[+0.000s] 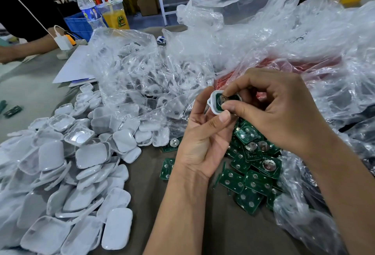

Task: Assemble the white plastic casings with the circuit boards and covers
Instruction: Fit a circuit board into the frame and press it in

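Head view takes in a grey work table point(30, 92) spread with stock, and the biggest thing on it is the crumpled clear plastic bag point(284, 41) on the far right, lying open over something red. Beside it, toward the middle, a second clear bag point(142, 76) holds more white parts, its mouth turned toward the worker, likely so pieces can be drawn out without lifting it. To the left lies a loose heap of white plastic casings point(71, 163), some hollow side up, some domed side up, within easy reach of the left arm. Below the hands a smaller pile of green circuit boards point(253, 175) spills from the edge of the plastic, each with round metal contacts showing. The left hand point(203, 139) is raised above that pile, fingers and thumb curled round the rim of one white casing point(214, 102) and cradling it open side up so the cavity faces the worker. The right hand point(280, 110) meets it from the other side, thumb and forefinger pinching a green board point(221, 100) that sits in the casing's hollow; it seems to be mid-seating, pressed down to lie flat. No cover is on this piece yet, so closing it looks like the step to come.
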`<state>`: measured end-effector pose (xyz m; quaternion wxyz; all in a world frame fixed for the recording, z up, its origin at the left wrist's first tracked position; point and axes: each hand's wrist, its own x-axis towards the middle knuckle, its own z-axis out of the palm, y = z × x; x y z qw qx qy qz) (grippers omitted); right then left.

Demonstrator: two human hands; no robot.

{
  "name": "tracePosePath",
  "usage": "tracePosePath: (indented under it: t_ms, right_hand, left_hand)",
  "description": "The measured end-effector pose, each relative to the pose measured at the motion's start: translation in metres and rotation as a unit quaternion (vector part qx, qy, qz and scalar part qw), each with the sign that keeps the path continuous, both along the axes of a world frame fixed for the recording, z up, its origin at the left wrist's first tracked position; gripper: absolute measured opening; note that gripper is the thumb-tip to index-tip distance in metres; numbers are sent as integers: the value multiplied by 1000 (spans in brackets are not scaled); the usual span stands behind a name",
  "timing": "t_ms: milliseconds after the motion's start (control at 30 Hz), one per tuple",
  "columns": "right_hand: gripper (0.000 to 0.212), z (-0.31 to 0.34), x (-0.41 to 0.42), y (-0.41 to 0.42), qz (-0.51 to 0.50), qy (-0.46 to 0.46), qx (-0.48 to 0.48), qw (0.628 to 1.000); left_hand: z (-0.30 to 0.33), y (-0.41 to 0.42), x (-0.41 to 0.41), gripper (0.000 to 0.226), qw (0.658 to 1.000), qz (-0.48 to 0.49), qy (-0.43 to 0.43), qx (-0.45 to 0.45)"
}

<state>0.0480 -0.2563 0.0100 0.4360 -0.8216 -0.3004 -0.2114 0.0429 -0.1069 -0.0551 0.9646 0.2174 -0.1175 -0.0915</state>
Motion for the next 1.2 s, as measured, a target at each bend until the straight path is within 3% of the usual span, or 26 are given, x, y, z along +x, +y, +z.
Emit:
tracePosePath:
  t_ms: [867,1200]
  right_hand:
    - [12,-2,1,0,-5,27,12,1000]
    - [12,-1,3,-6,39,93,50,994]
  left_hand:
    - [4,-1,-1,58,1000,1,29,2]
    - [4,-2,0,58,999,0,29,19]
